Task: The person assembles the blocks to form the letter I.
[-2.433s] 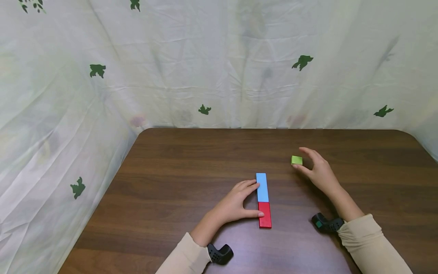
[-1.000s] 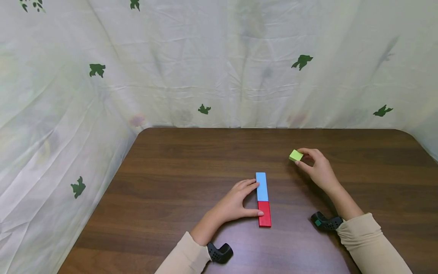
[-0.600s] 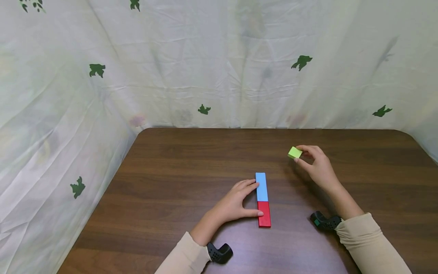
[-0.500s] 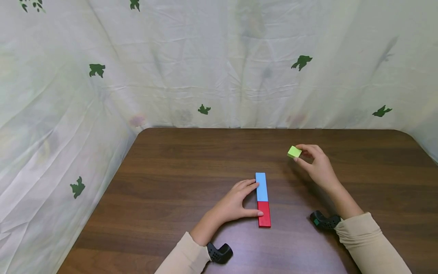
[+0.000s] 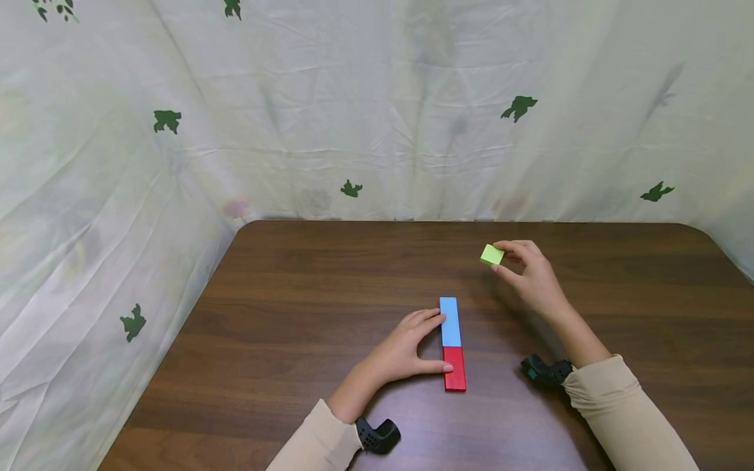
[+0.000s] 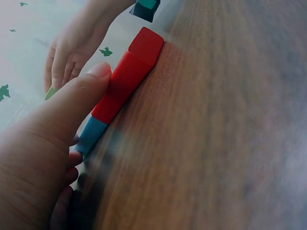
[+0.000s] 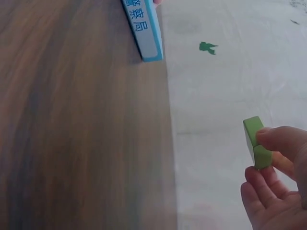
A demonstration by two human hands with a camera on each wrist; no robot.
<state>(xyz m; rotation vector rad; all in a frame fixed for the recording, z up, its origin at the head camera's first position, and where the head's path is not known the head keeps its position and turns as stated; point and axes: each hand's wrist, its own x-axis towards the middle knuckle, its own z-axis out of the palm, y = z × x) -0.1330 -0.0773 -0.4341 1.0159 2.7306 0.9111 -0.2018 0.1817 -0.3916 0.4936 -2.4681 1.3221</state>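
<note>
A blue block (image 5: 450,322) and a red block (image 5: 454,369) lie end to end in a line on the table. My left hand (image 5: 400,350) rests along their left side, its fingertips touching the blue block and its straight thumb on the red one. In the left wrist view that thumb lies against the red block (image 6: 128,79), with the blue block (image 6: 91,135) partly behind the hand. My right hand (image 5: 533,275) pinches a small light-green block (image 5: 491,254) between thumb and fingers, held tilted above the table. The right wrist view shows the green block's (image 7: 254,129) edge.
The brown wooden table (image 5: 330,275) has its far edge against a pale curtain (image 5: 377,111) with green leaf shapes. Blue printed characters mark the side of the blue block (image 7: 144,31) in the right wrist view. Black devices (image 5: 379,437) sit on both wrists.
My right hand has taken hold of the green block, raised it off the table, and moved it leftward and away from me. The left hand and the two long blocks stay in place.
</note>
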